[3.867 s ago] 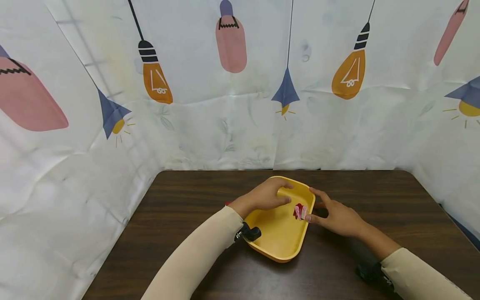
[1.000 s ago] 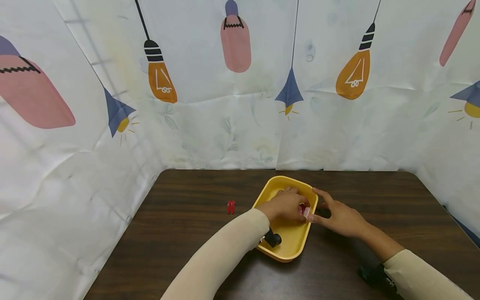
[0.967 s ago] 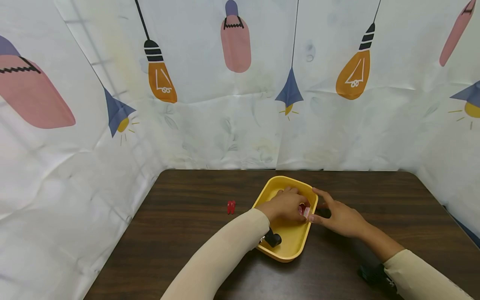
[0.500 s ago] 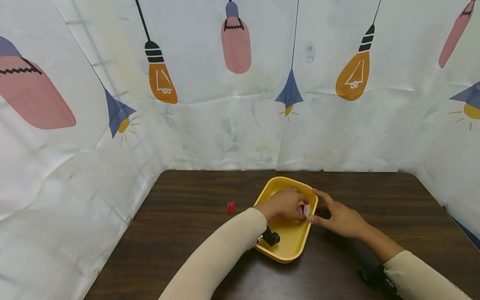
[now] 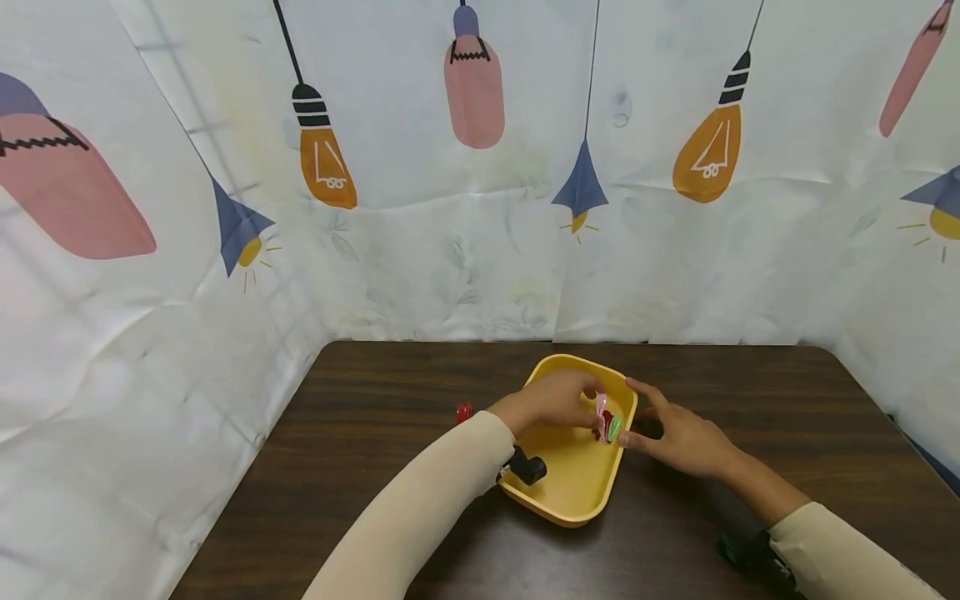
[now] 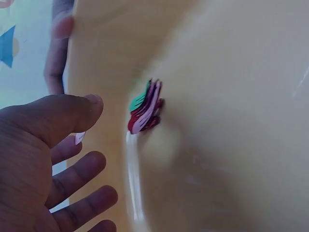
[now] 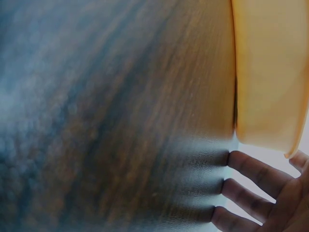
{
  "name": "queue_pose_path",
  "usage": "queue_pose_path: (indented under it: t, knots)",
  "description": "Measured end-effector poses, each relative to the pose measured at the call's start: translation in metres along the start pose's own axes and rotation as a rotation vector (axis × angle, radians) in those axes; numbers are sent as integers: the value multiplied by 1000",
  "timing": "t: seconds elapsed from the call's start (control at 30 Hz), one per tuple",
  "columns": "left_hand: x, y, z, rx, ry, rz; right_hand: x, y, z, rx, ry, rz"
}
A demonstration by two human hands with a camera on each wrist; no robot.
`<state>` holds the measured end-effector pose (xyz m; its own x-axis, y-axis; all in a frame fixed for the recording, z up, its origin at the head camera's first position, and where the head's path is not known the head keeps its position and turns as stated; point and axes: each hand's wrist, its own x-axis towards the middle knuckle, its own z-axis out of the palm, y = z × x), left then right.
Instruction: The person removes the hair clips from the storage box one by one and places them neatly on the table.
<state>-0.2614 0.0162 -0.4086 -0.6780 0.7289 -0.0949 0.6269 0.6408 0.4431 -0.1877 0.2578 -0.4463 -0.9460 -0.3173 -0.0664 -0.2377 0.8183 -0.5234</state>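
Near the right wall of a yellow tray, my left hand reaches in. Its thumb and index finger pinch a pink hair clip, only a pale sliver of which shows between them in the left wrist view. Just beyond the fingertips sits a small cluster of hair clips in green, dark purple, pink and red, low against the tray wall. My right hand steadies the tray's right side, fingers spread, fingertips at the rim and outer wall.
A red hair clip lies on the dark wooden table left of the tray, partly behind my left forearm. A white printed cloth hangs behind and beside the table. Black wrist cameras are strapped to my wrists.
My left hand reached right into the cluster of hair clips, then drew back slightly left, showing the pink and green clips. The tray and right hand stay almost in place.
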Motion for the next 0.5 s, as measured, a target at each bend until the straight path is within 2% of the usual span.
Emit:
queue_pose_path:
  t: [0.5]
  knots:
    - [-19,-17,-19,-70,78,-7,0,-1,0,-12,0,11]
